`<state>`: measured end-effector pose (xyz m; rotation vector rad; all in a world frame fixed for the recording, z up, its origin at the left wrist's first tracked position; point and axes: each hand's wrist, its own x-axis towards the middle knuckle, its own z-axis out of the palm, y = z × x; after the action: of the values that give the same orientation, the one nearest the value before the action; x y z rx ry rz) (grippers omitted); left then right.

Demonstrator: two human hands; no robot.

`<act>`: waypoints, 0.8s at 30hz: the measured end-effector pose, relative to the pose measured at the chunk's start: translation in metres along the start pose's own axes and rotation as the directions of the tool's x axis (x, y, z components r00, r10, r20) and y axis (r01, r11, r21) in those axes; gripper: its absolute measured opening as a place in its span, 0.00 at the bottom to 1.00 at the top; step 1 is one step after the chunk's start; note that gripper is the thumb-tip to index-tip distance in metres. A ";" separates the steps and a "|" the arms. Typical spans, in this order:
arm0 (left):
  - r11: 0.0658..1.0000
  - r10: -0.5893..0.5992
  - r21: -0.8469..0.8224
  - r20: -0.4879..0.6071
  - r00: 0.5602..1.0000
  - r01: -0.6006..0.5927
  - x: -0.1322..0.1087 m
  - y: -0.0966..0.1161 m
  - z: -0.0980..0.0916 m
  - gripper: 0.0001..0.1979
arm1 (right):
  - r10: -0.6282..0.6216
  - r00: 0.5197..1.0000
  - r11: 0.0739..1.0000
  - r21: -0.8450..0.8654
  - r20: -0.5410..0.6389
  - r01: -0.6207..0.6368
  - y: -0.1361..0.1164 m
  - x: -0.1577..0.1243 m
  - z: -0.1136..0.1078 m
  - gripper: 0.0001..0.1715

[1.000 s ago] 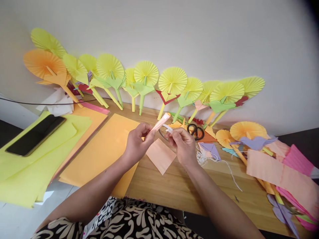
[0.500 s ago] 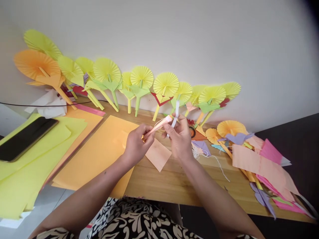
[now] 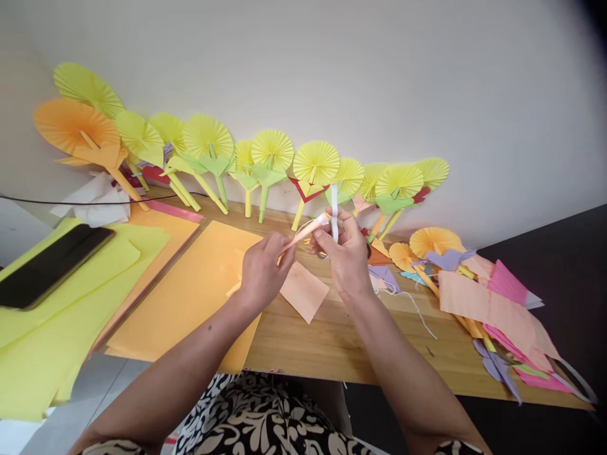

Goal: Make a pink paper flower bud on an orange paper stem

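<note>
My left hand (image 3: 266,268) is closed round a thin peach paper roll (image 3: 306,232) that points up to the right. At the roll's upper end, my right hand (image 3: 348,253) pinches a narrow white strip (image 3: 334,212), whose free end stands up above the fingers. A white band shows round the tip of the roll, close to my right fingers. Beneath both hands, a peach paper piece (image 3: 306,294) lies on the wooden table (image 3: 322,351).
Yellow fan flowers (image 3: 316,162) and an orange one (image 3: 76,126) lean on the wall. Orange sheets (image 3: 190,291), yellow sheets (image 3: 42,341) and a black phone (image 3: 52,265) lie left. White string (image 3: 412,303) and a colored paper pile (image 3: 493,303) lie right.
The white strip stands more upright and my right hand has turned slightly around the roll's tip. My left hand keeps its hold. The whole view has shifted a little.
</note>
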<state>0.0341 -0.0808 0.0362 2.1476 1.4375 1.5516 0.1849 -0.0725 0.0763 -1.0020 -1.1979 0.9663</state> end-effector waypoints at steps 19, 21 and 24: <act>0.851 -0.294 -0.367 0.262 0.919 0.376 0.003 0.004 0.000 0.06 | 0.046 0.998 0.993 0.107 0.034 -0.050 0.015 -0.005 0.004 0.22; 0.862 -0.283 -0.356 0.253 0.925 0.361 0.002 0.003 0.002 0.06 | 0.057 0.998 0.994 0.095 0.030 -0.060 0.016 -0.006 0.004 0.22; 0.874 -0.279 -0.338 0.240 0.930 0.350 0.002 0.003 0.003 0.06 | 0.059 0.998 0.995 0.082 0.032 -0.061 0.016 -0.007 0.005 0.22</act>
<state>0.0385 -0.0803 0.0380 1.6851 1.2340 1.3375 0.1784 -0.0744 0.0593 -0.9648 -1.1483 1.0736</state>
